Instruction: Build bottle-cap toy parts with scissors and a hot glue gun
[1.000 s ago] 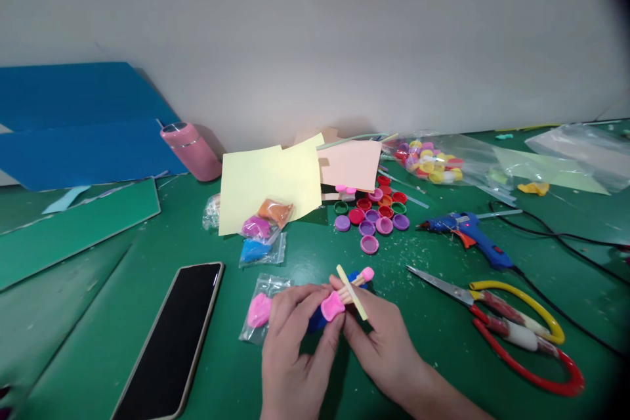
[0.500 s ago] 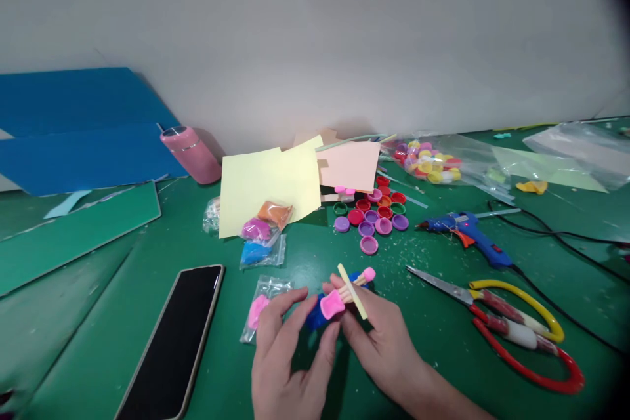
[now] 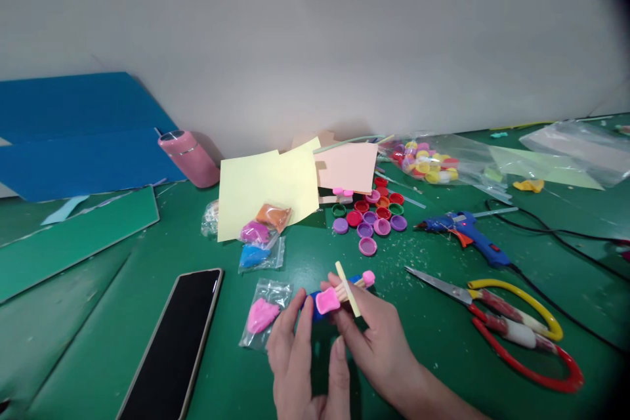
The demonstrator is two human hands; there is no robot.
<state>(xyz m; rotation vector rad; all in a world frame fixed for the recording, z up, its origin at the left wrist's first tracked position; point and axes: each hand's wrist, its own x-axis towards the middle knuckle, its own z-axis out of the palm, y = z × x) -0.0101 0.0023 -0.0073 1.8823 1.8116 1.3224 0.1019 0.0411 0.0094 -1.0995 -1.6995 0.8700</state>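
Observation:
A small blue piece (image 3: 322,306) carries a pink clay shape (image 3: 327,300), thin pale sticks with a pink tip (image 3: 368,278), and a cream stick (image 3: 347,289) lying across them. My right hand (image 3: 386,341) pinches this assembly from the right, its fingertips partly hidden behind it. My left hand (image 3: 308,361) is at its left end, fingertips touching the blue piece and thumb apart from it. Left of my left hand, pink clay (image 3: 262,315) sits in a clear bag.
Scissors (image 3: 443,286) and a blue glue gun (image 3: 467,235) lie to the right. Coloured caps (image 3: 367,247), clay bags (image 3: 254,256) and yellow paper (image 3: 266,184) are behind the hands. A phone (image 3: 172,348) lies left; a pink bottle (image 3: 189,159) leans on the wall.
My left hand has shifted right and its thumb has come away from the assembly, uncovering more of the pink clay bag. The assembly has moved slightly left and turned a little.

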